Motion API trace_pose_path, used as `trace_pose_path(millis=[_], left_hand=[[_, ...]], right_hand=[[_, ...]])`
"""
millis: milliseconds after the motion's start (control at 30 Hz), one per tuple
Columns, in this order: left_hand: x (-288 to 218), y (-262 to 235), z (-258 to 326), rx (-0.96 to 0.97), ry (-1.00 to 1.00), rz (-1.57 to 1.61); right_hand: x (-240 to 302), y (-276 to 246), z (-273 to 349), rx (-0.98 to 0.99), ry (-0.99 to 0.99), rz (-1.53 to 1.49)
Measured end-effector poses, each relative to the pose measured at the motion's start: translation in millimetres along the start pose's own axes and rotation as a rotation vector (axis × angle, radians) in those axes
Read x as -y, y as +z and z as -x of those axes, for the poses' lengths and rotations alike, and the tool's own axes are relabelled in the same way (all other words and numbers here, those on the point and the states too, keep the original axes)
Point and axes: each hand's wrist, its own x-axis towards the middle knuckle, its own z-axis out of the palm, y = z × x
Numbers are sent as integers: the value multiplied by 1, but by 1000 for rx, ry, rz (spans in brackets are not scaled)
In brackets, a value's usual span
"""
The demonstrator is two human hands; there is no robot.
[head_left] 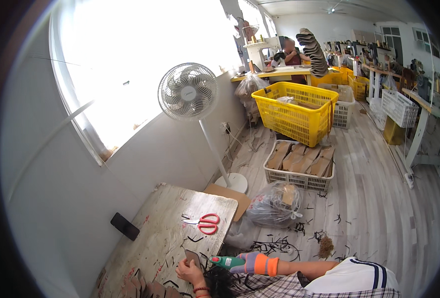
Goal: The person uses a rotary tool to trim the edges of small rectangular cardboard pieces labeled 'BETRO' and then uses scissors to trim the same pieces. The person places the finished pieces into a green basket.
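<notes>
My left hand [189, 273], bare with a red bead bracelet at the wrist, grips a small flat brown piece [192, 257] near the front right of the worn wooden table [170, 203]. My right hand [252, 263], in a purple and orange glove, is wrapped round a green handheld tool [227, 262] with a red part near its tip. That tip points at the brown piece; whether they touch I cannot tell. Red-handled scissors [209, 223] lie farther back on the tabletop. More flat brown pieces [155, 289] are at the near edge, among short black strips.
A dark phone [125, 227] is at the table's left edge. Beyond stand a white fan [187, 93], a filled plastic bag [274, 204], a crate of brown pieces [299, 180] and a yellow basket [295, 116]. Black scraps [274, 247] litter the floor. Another person [290, 55] sits far back.
</notes>
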Motion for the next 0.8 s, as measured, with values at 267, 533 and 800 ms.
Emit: trace_pose_path(millis=[267,533,800], left_hand=[[-29,-59,-14,-208,-191,770],[-45,-91,4,-105,-379,1346],[-54,-73,19,19,-512,1400]], right_hand=[[9,3,2,39,7,46],[30,11,9,10,-56,124],[26,15,14,-69,-71,-4]])
